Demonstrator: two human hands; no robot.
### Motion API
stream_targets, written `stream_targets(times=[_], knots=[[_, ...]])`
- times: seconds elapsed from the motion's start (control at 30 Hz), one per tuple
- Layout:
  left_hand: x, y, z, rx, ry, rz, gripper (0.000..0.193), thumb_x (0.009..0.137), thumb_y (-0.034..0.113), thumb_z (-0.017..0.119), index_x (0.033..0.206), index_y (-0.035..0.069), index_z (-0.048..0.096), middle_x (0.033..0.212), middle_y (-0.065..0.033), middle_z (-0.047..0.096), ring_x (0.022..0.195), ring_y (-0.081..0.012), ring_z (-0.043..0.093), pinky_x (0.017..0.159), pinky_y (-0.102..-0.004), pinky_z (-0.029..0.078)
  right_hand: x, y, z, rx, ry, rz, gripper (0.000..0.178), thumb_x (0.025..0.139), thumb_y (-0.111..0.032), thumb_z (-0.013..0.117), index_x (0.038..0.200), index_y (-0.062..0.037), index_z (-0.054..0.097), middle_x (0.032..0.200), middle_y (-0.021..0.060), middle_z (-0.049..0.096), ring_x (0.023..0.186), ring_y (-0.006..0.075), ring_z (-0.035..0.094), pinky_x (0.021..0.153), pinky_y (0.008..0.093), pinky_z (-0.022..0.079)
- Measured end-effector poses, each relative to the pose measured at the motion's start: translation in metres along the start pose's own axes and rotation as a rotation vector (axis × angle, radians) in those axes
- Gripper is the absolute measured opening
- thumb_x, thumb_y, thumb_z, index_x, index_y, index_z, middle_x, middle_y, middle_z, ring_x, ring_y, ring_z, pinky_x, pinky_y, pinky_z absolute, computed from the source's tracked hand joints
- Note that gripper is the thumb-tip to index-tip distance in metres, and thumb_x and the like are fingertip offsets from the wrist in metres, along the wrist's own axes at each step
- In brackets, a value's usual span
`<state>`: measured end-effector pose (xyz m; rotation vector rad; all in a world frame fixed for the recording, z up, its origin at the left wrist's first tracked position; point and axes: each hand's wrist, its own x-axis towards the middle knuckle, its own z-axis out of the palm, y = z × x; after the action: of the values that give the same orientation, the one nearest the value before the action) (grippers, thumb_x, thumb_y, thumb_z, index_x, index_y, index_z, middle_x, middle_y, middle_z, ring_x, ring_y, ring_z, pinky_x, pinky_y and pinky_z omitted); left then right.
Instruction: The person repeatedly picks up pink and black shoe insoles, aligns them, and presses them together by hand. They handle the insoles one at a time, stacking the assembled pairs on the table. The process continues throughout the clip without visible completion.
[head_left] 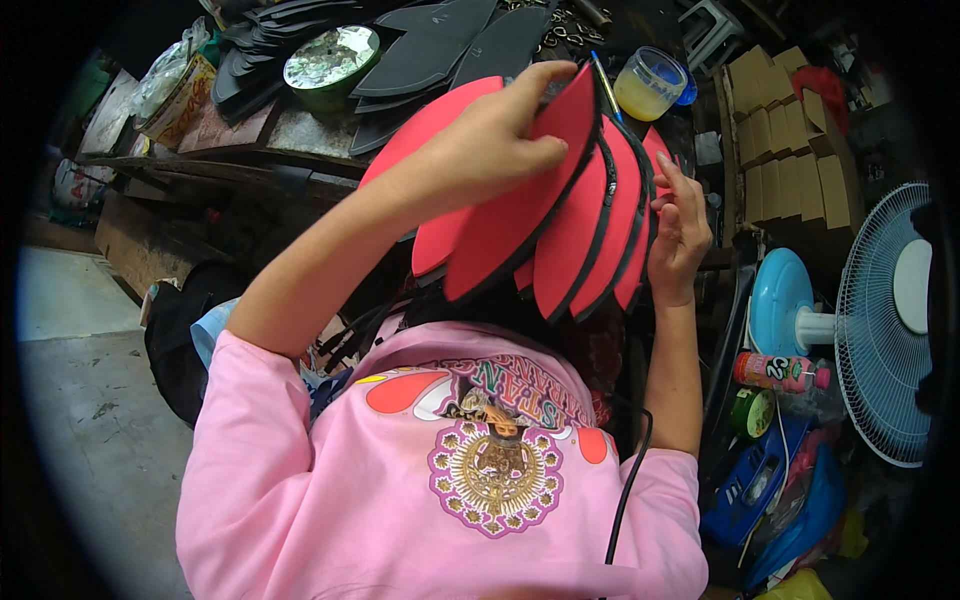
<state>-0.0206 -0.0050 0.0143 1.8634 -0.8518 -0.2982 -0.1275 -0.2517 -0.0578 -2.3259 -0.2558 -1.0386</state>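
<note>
Several red leaf-shaped foam pieces with black edges stand fanned out and overlapping in front of my chest. My left hand reaches across the nearest one, a broad red piece. Its index finger lies along the upper tip and its thumb rests on the red face; the other fingers are hidden. At the fan's right side, my right hand has its fingers loosely bent and apart. Those fingertips are at the edge of the rightmost pieces, and nothing shows clasped in the palm.
Dark cut sheets and a round tin lie on the worktable. A clear tub of yellowish stuff stands behind the fan. Cardboard boxes, an electric fan and a pink bottle are at right. A black cord crosses my shirt.
</note>
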Motion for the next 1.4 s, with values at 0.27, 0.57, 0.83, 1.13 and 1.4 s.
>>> stream_targets(times=[0.27,0.57,0.83,1.13,1.4], knots=[[0.000,-0.024,-0.003,0.798,0.327,0.447,0.065,0.079,0.011,0.071,0.141,0.013,0.051,0.124,-0.0107,0.059,0.114,-0.0308,0.054,0.096,-0.0405,0.049,0.000,-0.001,0.000,-0.033,0.011,0.029,0.046,0.104,-0.045,0.046,0.129,-0.0106,0.066,0.105,0.0118,0.068,0.086,0.0268,0.068,0.073,0.0350,0.053],[0.006,-0.054,0.002,0.723,0.084,0.531,0.037,0.087,0.032,0.072,0.119,0.013,0.067,0.120,-0.0088,0.061,0.115,-0.0319,0.052,0.101,-0.0429,0.045,0.004,-0.007,0.001,-0.109,-0.016,0.027,0.040,0.097,-0.038,0.062,0.126,-0.0107,0.067,0.103,0.0094,0.070,0.084,0.0258,0.068,0.073,0.0353,0.054],[0.007,-0.058,0.002,0.637,0.124,0.501,0.035,0.082,0.031,0.076,0.109,0.011,0.069,0.111,-0.0078,0.062,0.111,-0.0306,0.053,0.097,-0.0420,0.046,0.009,-0.022,0.000,-0.290,-0.197,-0.286,0.049,0.080,-0.032,0.078,0.126,-0.0170,0.068,0.102,0.0054,0.070,0.092,0.0247,0.066,0.079,0.0366,0.055],[0.009,-0.060,0.003,0.641,0.106,0.417,0.036,0.082,0.033,0.076,0.108,0.009,0.068,0.110,-0.0072,0.063,0.108,-0.0289,0.053,0.097,-0.0411,0.045,0.025,-0.015,-0.003,-0.225,-0.090,-0.214,0.039,0.088,-0.038,0.071,0.120,-0.0145,0.071,0.107,0.0085,0.067,0.094,0.0291,0.063,0.081,0.0399,0.053],[0.008,-0.059,0.004,0.631,0.107,0.408,0.038,0.083,0.035,0.075,0.109,0.009,0.068,0.111,-0.0067,0.063,0.108,-0.0290,0.053,0.096,-0.0408,0.045,0.155,0.086,-0.012,-0.776,-0.312,-0.138,0.046,0.103,-0.053,0.039,0.121,-0.0243,0.070,0.129,0.0136,0.062,0.129,0.0352,0.049,0.106,0.0473,0.040]])
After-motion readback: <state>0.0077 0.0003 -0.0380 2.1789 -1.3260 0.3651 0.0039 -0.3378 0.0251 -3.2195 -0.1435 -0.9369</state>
